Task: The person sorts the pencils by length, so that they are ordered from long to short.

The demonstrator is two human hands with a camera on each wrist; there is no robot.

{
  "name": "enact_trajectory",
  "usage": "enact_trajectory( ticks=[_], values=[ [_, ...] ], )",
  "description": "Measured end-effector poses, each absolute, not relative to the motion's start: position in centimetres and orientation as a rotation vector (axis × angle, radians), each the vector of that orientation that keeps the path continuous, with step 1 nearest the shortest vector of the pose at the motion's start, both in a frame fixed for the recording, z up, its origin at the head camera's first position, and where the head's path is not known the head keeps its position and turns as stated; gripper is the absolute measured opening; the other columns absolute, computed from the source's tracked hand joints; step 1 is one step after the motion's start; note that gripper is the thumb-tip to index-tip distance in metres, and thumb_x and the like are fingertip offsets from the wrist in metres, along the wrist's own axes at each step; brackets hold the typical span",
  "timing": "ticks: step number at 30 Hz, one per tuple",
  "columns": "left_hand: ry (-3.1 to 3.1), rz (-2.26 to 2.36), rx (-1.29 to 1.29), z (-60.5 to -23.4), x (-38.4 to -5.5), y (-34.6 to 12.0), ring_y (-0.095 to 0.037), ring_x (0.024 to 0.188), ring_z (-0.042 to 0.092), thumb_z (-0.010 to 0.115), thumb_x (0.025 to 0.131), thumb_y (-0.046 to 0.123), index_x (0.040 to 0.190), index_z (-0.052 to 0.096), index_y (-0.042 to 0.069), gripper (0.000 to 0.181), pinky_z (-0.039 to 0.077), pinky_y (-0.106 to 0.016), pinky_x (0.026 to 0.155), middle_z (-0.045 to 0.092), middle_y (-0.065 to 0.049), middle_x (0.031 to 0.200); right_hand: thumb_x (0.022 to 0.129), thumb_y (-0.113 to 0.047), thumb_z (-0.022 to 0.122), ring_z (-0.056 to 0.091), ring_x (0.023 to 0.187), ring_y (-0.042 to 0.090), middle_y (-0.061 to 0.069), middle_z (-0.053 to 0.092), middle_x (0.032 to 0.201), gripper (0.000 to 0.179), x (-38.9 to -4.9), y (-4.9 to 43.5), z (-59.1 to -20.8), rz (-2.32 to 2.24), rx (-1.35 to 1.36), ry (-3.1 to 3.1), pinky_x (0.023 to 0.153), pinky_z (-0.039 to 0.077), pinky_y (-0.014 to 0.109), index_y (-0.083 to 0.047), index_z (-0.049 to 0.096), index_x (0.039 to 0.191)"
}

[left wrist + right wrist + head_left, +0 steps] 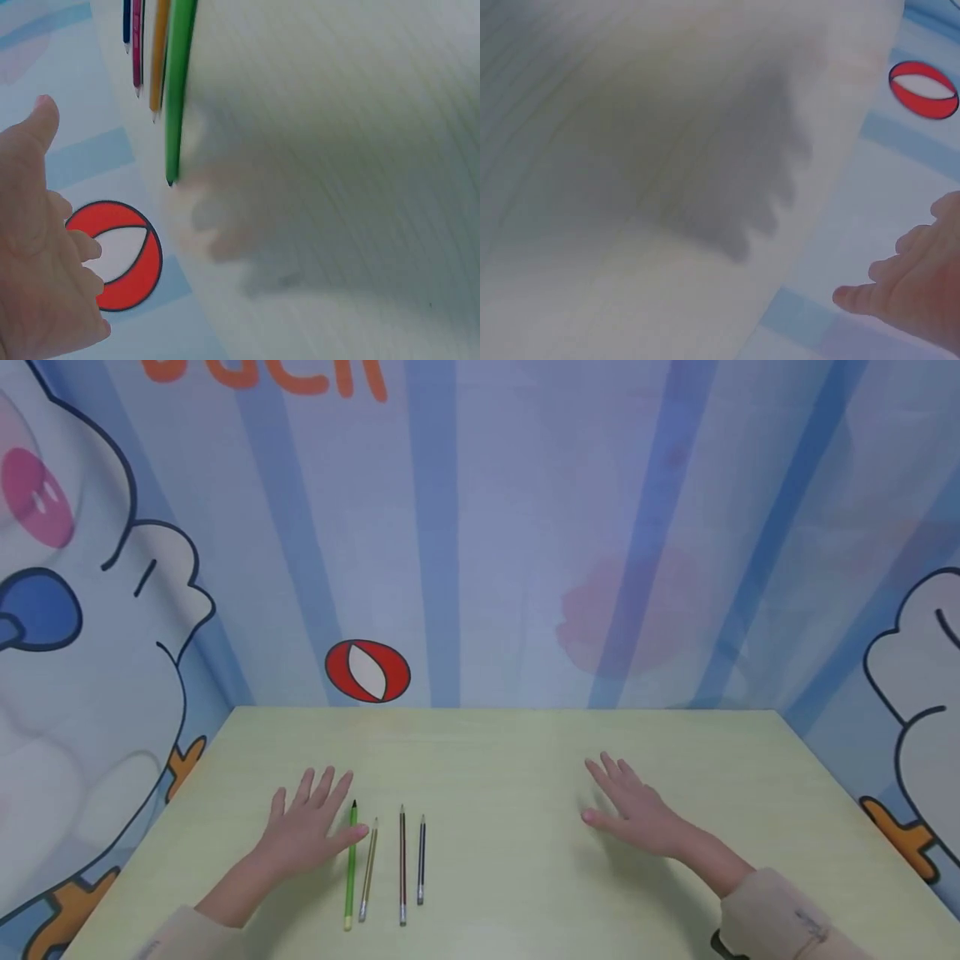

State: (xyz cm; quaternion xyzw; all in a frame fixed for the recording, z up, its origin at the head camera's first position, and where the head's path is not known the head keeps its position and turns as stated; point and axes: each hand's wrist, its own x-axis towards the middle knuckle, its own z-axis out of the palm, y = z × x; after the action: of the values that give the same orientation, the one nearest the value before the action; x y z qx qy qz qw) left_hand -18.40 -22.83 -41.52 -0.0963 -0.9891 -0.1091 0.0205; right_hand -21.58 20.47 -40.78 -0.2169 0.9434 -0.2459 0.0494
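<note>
Side by side on the table lie a thick green pencil (350, 877), a yellowish pencil (368, 877), a dark red pencil (402, 868) and a dark blue pencil (422, 864), tips toward the far edge. My left hand (303, 833) hovers over the table just left of them, fingers spread, its thumb reaching across the green pencil in the head view. In the left wrist view the green pencil (178, 90) is apart from that hand. Farther right, my right hand (637, 814) is held above the table with fingers extended, holding nothing; its shadow falls below.
The pale wood-grain table (510, 827) ends at a blue striped backdrop (510, 527) with cartoon figures and a red-and-white oval (341, 670) printed on it. A dark band (723, 946) shows at the right sleeve.
</note>
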Motion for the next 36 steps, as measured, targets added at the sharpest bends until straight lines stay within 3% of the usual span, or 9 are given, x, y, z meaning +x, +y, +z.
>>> enact_trajectory(
  ticks=[7, 13, 17, 20, 25, 30, 36],
  values=[
    [-3.034, -0.465, -0.360, -41.2, -18.1, -21.0, -0.042, 0.130, 0.019, 0.058, 0.080, 0.043, 0.138, 0.026, 0.007, 0.076, 0.015, -0.065, 0.096, 0.028, -0.021, 0.141, 0.083, -0.044, 0.054, 0.009, 0.136, 0.031, 0.009, 0.006, 0.149, 0.082, -21.3, 17.4, -40.3, -1.079, -0.709, 2.674, 0.105, 0.016, 0.054, -0.015, 0.007, 0.143],
    [-3.036, -0.688, -0.297, -40.9, -17.8, -20.0, -0.037, 0.126, 0.032, 0.062, 0.080, 0.030, 0.136, 0.030, 0.005, 0.069, 0.029, -0.054, 0.098, 0.036, -0.017, 0.138, 0.083, -0.037, 0.058, 0.036, 0.124, 0.036, 0.013, 0.024, 0.144, 0.076, -21.2, 15.0, -40.8, -1.259, -0.678, 2.605, 0.092, 0.036, 0.053, -0.013, 0.016, 0.141],
    [-3.038, -0.850, -0.199, -40.9, -17.8, -19.8, -0.034, 0.124, 0.037, 0.062, 0.081, 0.025, 0.134, 0.033, 0.005, 0.064, 0.033, -0.049, 0.098, 0.039, -0.016, 0.136, 0.083, -0.024, 0.060, 0.047, 0.114, 0.037, 0.023, 0.035, 0.136, 0.067, -21.0, 13.5, -41.1, -1.430, -0.665, 2.510, 0.085, 0.045, 0.044, -0.008, 0.025, 0.137],
    [-3.032, -0.919, -0.089, -41.2, -17.9, -19.7, -0.032, 0.117, 0.045, 0.062, 0.081, 0.023, 0.133, 0.036, 0.007, 0.060, 0.040, -0.046, 0.092, 0.045, -0.016, 0.131, 0.083, -0.019, 0.060, 0.051, 0.108, 0.035, 0.025, 0.039, 0.131, 0.063, -20.7, 12.3, -41.2, -1.554, -0.617, 2.398, 0.080, 0.049, 0.037, -0.005, 0.028, 0.135],
    [-2.969, -1.114, 0.013, -41.7, -17.6, -20.1, -0.027, 0.103, 0.055, 0.062, 0.080, 0.018, 0.129, 0.042, 0.008, 0.054, 0.050, -0.036, 0.075, 0.053, -0.015, 0.121, 0.083, -0.014, 0.059, 0.056, 0.100, 0.026, 0.026, 0.042, 0.128, 0.059, -20.5, 10.3, -41.5, -1.717, -0.488, 2.192, 0.073, 0.051, 0.036, -0.003, 0.031, 0.133],
    [-2.914, -1.263, 0.056, -41.8, -17.2, -20.5, -0.022, 0.093, 0.058, 0.061, 0.080, 0.012, 0.125, 0.046, 0.006, 0.047, 0.049, -0.029, 0.065, 0.057, -0.014, 0.114, 0.082, -0.011, 0.059, 0.059, 0.095, 0.022, 0.027, 0.045, 0.125, 0.056, -20.3, 8.6, -41.7, -1.766, -0.432, 2.095, 0.070, 0.052, 0.037, 0.000, 0.034, 0.131],
    [-2.884, -1.295, 0.116, -42.1, -16.9, -21.1, -0.018, 0.085, 0.059, 0.061, 0.079, 0.008, 0.120, 0.049, 0.004, 0.044, 0.048, -0.026, 0.062, 0.059, -0.011, 0.103, 0.080, -0.009, 0.061, 0.062, 0.085, 0.018, 0.026, 0.049, 0.120, 0.056, -20.1, 6.6, -42.1, -1.797, -0.375, 2.019, 0.066, 0.053, 0.035, 0.002, 0.036, 0.129]
  ],
)
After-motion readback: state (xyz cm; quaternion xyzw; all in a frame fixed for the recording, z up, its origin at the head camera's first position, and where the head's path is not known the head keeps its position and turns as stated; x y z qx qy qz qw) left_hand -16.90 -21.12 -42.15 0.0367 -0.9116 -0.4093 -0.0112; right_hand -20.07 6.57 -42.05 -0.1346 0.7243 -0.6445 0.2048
